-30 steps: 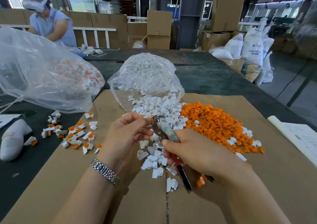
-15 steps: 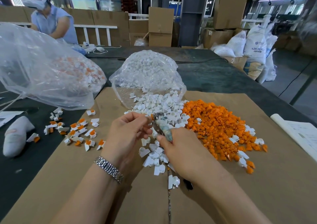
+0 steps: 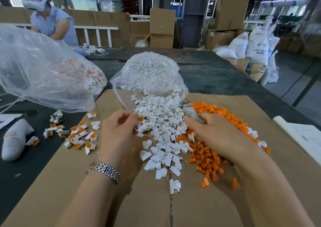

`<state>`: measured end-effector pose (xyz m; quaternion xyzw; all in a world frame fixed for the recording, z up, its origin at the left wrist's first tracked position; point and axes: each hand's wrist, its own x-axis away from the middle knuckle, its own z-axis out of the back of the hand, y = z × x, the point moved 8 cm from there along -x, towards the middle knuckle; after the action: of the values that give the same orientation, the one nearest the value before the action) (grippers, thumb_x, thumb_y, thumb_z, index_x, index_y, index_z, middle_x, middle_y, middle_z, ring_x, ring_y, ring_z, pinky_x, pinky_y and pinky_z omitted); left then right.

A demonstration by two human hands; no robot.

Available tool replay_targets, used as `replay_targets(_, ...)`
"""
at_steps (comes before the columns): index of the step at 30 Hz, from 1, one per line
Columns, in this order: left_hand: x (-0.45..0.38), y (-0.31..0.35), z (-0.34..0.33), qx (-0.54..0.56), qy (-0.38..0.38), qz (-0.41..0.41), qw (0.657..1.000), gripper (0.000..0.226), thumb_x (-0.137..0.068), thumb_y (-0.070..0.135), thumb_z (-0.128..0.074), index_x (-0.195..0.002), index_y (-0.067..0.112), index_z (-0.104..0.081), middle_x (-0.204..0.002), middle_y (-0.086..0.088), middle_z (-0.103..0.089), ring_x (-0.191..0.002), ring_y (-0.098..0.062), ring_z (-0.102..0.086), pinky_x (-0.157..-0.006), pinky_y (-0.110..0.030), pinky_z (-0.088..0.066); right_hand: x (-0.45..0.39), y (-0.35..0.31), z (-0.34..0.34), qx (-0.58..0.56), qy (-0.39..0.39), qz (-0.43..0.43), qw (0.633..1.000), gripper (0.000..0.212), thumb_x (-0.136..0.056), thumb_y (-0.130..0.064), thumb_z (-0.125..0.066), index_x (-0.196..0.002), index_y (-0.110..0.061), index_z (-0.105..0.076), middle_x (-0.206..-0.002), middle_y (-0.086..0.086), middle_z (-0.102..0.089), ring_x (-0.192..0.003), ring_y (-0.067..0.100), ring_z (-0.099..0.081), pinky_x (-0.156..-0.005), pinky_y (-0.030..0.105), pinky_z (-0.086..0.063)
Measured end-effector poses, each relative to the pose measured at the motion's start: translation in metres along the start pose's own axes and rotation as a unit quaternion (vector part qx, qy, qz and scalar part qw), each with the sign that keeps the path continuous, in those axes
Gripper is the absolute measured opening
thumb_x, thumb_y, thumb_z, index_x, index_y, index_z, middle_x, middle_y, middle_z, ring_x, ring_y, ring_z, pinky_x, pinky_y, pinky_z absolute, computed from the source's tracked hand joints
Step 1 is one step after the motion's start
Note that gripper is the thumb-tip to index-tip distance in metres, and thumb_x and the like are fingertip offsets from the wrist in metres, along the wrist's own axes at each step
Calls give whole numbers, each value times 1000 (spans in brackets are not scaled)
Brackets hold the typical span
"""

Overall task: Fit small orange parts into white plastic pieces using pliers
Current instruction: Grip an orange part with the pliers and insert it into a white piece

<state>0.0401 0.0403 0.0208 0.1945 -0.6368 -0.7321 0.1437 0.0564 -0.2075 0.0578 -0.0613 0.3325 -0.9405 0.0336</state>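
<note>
While right hand (image 3: 213, 132) grips pliers (image 3: 190, 112), left hand (image 3: 119, 131) apart

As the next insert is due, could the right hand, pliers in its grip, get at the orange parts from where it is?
Probably yes: the right hand with the pliers hovers above the orange parts, nothing between them.

Your left wrist carries a polished metal link bracelet (image 3: 103, 169). Matt brown cardboard sheet (image 3: 260, 174) covers the table (image 3: 217, 75), itself dark and dull. White plastic pieces (image 3: 161, 139) look smooth; orange parts (image 3: 205, 155) matt plastic. Upper-left clear bag (image 3: 40, 70): glossy, crinkled film.
</note>
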Motion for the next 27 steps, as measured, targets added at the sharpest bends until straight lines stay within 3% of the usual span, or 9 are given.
replay_targets(2, -7, 5, 24, -118, 91, -31, 988, 9, -96, 21, -66, -88, 19, -70, -80, -1, -69, -65, -15, -60, -53, -26, -48, -15, 20, 13, 51, 56, -21, 997, 35, -98, -50, -53, -102, -16, -62, -85, -1, -62, -71, 14, -58, -62, 31, -48)
replay_targets(4, -12, 6, 51, -203, 184, -35, 961, 7, -97, 22, -64, -92, 21, -69, -87, -1, -67, -73, -23, -62, -59, -32, -51, -26, 46, 18, 115, 95, -78, 986, 37, -97, -47, -55, -114, -14, -58, -108, 8, -61, -98, 26, -60, -89, 44, -51)
replay_targets(6, -15, 3, 63, -254, 207, -21, 945, 6, -96, 18, -65, -100, 21, -66, -108, -7, -63, -84, -34, -66, -74, -48, -58, -28, 63, 19, 182, 134, -119, 967, 45, -96, -49, -55, -122, -12, -56, -124, 13, -57, -116, 35, -54, -103, 50, -41)
replay_targets(8, -15, 5, 57, -311, 186, -38, 931, 17, -93, 13, -67, -109, 19, -65, -123, -12, -55, -91, -33, -63, -86, -48, -54, -26, 70, 18, 216, 162, -127, 954, 50, -95, -51, -58, -124, -11, -55, -128, 15, -55, -122, 36, -51, -101, 51, -38)
replay_targets(10, -11, 16, 38, -323, 139, -101, 931, 14, -92, 13, -67, -103, 19, -65, -117, -7, -56, -83, -18, -57, -73, -30, -45, -26, 71, 14, 229, 169, -125, 950, 55, -94, -53, -60, -127, -11, -55, -130, 16, -54, -124, 37, -49, -101, 50, -39)
replay_targets(13, -6, 14, -2, -298, -38, -138, 944, 9, -90, 23, -74, -88, 29, -68, -92, 11, -67, -74, -4, -60, -58, -13, -42, -29, 70, 8, 248, 162, -124, 947, 61, -93, -56, -61, -134, -11, -51, -135, 17, -51, -128, 36, -47, -105, 52, -36)
replay_targets(16, 2, -5, -30, -334, -182, -106, 919, 11, -85, 36, -80, -90, 33, -71, -90, 18, -68, -78, 3, -63, -61, -9, -47, -32, 67, 4, 258, 167, -120, 944, 63, -94, -56, -60, -137, -10, -49, -139, 18, -47, -131, 37, -43, -106, 53, -35)
replay_targets(24, 3, -10, -42, -380, -184, -130, 897, 10, -88, 32, -78, -83, 34, -70, -95, 16, -64, -81, 1, -58, -63, -11, -39, -31, 62, 1, 255, 193, -102, 942, 62, -95, -61, -53, -135, -14, -49, -136, 14, -45, -128, 34, -40, -101, 51, -36)
replay_targets(27, 2, -6, -37, -341, -162, -123, 918, 7, -91, 28, -75, -90, 32, -70, -91, 16, -68, -74, -2, -63, -59, -13, -44, -25, 46, 8, 206, 225, -20, 952, 32, -97, -44, -59, -122, -24, -55, -125, 3, -49, -122, 26, -43, -96, 46, -36)
